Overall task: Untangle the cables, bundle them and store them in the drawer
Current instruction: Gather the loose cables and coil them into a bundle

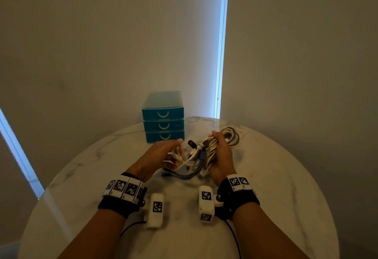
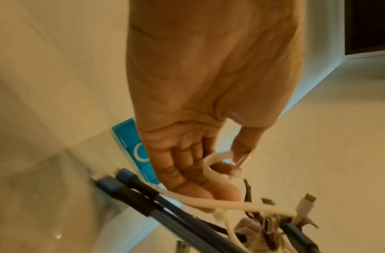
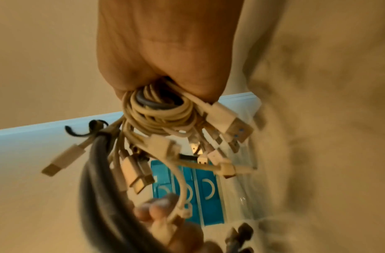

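My right hand (image 1: 222, 152) grips a coiled bundle of white and grey cables (image 1: 225, 141) above the marble table (image 1: 276, 177); in the right wrist view the bundle (image 3: 156, 113) hangs from the fist with several plugs dangling. My left hand (image 1: 161, 154) holds a thin white cable (image 2: 211, 169) between thumb and fingers, its plug end by the thumb. Dark cables with blue ends (image 2: 130, 188) trail toward the table below. The blue three-drawer box (image 1: 163, 125) stands behind the hands, all drawers closed.
The round table's edge (image 1: 51, 187) curves close on the left. A wall and a bright window strip (image 1: 222, 54) lie behind. Black wires (image 1: 235, 236) run from the wrist straps over the near table.
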A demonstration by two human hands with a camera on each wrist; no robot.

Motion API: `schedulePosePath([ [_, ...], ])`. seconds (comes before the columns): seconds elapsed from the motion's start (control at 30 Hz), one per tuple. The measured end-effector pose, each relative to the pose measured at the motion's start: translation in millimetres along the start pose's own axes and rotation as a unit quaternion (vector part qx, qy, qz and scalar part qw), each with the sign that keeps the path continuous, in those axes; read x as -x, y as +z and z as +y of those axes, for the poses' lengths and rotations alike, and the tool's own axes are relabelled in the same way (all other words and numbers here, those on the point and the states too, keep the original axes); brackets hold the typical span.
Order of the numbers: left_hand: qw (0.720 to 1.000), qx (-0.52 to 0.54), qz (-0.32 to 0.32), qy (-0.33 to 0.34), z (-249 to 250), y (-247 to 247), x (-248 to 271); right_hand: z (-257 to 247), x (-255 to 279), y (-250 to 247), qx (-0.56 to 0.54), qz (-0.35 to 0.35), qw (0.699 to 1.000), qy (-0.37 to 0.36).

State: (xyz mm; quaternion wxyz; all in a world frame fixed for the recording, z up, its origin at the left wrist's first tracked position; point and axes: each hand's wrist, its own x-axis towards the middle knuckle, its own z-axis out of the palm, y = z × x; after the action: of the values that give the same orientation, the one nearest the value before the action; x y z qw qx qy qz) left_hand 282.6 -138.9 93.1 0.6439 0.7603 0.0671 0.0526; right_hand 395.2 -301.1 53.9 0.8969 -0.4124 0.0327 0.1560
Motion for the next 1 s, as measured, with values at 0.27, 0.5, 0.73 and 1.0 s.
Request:
schedulePosePath([
  [0.27,0.975,-0.200,-0.084,-0.040,8,0,6,-6,-9,-13,-0.024,0.044,0.999,-0.007],
  [0.5,0.964,-0.237,0.060,0.100,9,15,0,-9,1,3,0.120,0.071,0.988,-0.072],
  [0.73,0.948,-0.293,-0.079,0.094,4,12,-3,-7,21,20,0.212,-0.001,0.969,-0.126],
  [1.0,0.974,-0.204,-0.078,0.054,15,-1,12,-10,25,19,0.178,-0.069,0.978,-0.085],
])
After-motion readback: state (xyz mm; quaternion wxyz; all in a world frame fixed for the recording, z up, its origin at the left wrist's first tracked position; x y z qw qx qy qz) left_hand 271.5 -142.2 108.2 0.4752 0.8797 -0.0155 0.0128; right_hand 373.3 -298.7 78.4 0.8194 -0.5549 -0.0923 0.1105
